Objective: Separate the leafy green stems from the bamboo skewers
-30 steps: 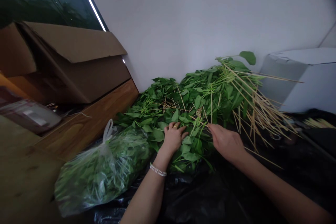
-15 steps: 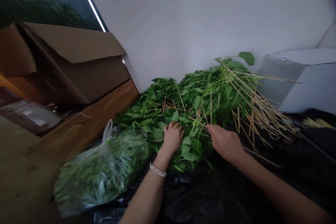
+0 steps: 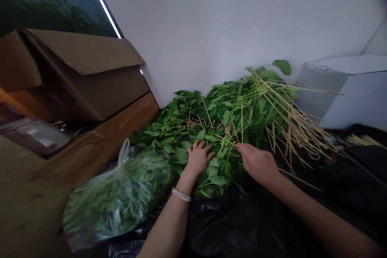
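My left hand (image 3: 200,157), with a ring and a beaded bracelet, rests on loose green leaves, its fingers somewhat apart. Between the thumb and fingers of my right hand (image 3: 256,163) is the end of a thin wooden skewer (image 3: 231,143). Cut green stems (image 3: 224,145) lie across that skewer; whether they are pierced by it I cannot tell. Beyond both hands spreads a heap of leafy greens (image 3: 181,109) with several skewers among them. At right, many skewers (image 3: 298,129) stick out from bunched stems on the heap.
A tied clear bag of greens (image 3: 121,201) sits left of my forearm. Black plastic sheeting (image 3: 223,229) lies beneath. An open cardboard box (image 3: 90,88) stands on a wooden ledge (image 3: 127,125) at left. A white wall (image 3: 211,28) rises behind; a white box (image 3: 353,92) is at right.
The fingers of my left hand have spread a little wider over the leaves. My right hand keeps its pinch on the skewer, almost still.
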Demonstrator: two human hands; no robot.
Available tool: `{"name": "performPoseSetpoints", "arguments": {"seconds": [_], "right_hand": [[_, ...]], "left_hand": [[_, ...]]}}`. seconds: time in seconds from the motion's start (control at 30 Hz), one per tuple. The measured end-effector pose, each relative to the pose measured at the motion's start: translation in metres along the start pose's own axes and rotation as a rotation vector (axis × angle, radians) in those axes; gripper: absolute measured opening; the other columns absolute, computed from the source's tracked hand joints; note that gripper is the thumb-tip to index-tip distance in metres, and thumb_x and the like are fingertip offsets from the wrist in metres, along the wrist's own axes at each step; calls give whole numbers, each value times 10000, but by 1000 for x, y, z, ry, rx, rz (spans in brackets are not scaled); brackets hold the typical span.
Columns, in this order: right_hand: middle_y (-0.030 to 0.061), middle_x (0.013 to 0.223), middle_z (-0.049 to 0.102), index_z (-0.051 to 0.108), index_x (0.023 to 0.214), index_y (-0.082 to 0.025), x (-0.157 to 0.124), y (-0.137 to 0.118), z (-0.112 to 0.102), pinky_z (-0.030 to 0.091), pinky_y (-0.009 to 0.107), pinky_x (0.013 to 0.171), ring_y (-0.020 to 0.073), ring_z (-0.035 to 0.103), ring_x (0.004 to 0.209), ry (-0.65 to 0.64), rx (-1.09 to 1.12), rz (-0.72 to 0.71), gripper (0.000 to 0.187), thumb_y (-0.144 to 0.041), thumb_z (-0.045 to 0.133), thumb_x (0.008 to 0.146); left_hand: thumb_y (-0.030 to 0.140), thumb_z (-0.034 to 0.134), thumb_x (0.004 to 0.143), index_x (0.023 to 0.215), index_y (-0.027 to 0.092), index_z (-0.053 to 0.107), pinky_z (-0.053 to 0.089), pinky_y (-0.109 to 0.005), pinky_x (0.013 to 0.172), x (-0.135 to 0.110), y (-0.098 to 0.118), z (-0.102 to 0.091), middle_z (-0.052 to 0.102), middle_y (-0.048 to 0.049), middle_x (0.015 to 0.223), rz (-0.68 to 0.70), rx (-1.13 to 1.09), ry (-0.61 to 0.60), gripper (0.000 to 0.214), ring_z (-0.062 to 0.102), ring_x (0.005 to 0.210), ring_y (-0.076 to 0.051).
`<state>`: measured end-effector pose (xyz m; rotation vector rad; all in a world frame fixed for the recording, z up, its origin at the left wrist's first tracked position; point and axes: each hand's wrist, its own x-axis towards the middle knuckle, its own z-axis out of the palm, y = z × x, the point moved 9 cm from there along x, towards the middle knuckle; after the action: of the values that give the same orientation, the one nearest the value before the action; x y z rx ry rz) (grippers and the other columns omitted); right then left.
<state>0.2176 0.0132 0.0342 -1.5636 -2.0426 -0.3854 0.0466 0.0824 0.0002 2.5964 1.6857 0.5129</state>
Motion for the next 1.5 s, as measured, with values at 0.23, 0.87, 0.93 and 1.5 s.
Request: {"name": "performPoseSetpoints", "arguments": {"seconds": [0.23,0.87,0.93,1.5], "right_hand": [[38,945,702,628,1039,-196,0,-2,-2,364,239,566,137,648,745,-4,-16,-11,252,-163,409,919],[38,933,705,634,1067,-183,1,-4,-7,367,226,577,127,649,746,16,-20,-23,254,-155,431,918],[42,935,704,636,1068,-180,1,-4,-7,370,226,580,128,647,747,15,-21,-25,257,-154,430,917],[34,920,703,636,1059,-181,0,-1,-6,370,227,573,127,647,745,34,-6,-14,248,-164,432,921]], "left_hand": [[290,553,877,970,219,694,285,-515,1003,1,-12,-25,673,-85,1146,-120,-105,202,183,442,1228,-296],[325,726,702,753,158,633,429,-212,633,2,-42,-48,684,-21,816,-263,-1262,504,198,580,664,-100],[353,720,711,749,166,577,408,-192,572,3,-40,-42,687,-14,815,-287,-1409,461,238,567,590,-74],[143,789,663,1114,179,644,472,-204,679,6,-27,-13,692,-11,841,-410,-1934,146,475,614,734,-87]]}}
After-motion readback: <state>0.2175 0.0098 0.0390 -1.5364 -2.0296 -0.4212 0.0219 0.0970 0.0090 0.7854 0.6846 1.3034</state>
